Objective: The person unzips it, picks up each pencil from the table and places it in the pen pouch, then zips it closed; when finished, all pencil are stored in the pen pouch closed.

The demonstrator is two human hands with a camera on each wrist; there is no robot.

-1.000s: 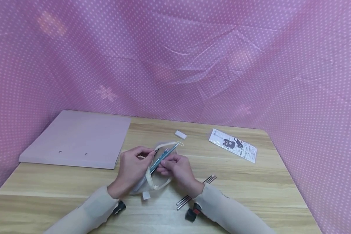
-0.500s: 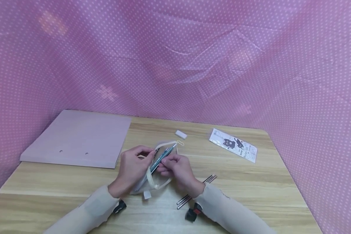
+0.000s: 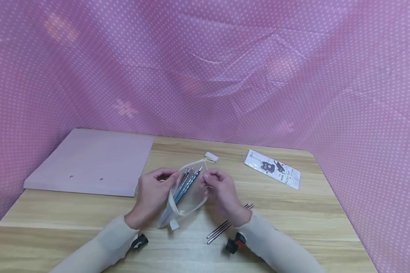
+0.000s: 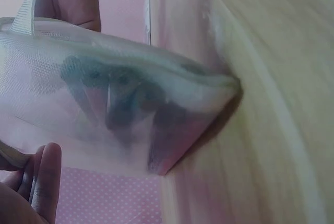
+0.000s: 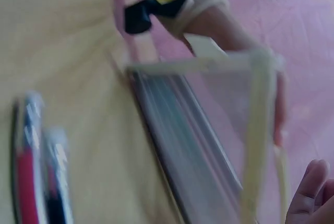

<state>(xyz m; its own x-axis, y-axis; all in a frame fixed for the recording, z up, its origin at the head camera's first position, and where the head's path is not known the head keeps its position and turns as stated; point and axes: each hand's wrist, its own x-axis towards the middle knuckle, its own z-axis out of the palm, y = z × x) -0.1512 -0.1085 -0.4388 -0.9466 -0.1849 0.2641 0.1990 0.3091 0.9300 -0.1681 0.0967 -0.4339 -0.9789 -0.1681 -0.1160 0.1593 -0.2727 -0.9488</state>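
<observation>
A see-through mesh pencil pouch (image 3: pixel 194 201) with a cream zipper rim stands open between the hands, its lower end on the table. Inside lean several slim pencils (image 3: pixel 185 187), teal and dark, their ends towards the opening. My left hand (image 3: pixel 153 193) pinches the pouch's left rim. On the opposite side, my right hand (image 3: pixel 222 187) has its thumb and fingers curled at the right rim, which it appears to pinch. The left wrist view shows the right hand (image 4: pixel 73 2) behind the pouch (image 4: pixel 115 98), fingertips hidden.
Several loose pencils (image 3: pixel 220 230) lie under the right forearm. A white eraser (image 3: pixel 211 156) sits just beyond the pouch. To the right is a ruler set packet (image 3: pixel 272 169); a large pale folder (image 3: pixel 92 161) covers the left of the table. Pink dotted cloth (image 3: pixel 205 76) encloses the table.
My right hand has let go of the teal pencils and moved right to the rim. The pouch mouth has widened, and the pencils now lean inside it. My left hand has barely moved.
</observation>
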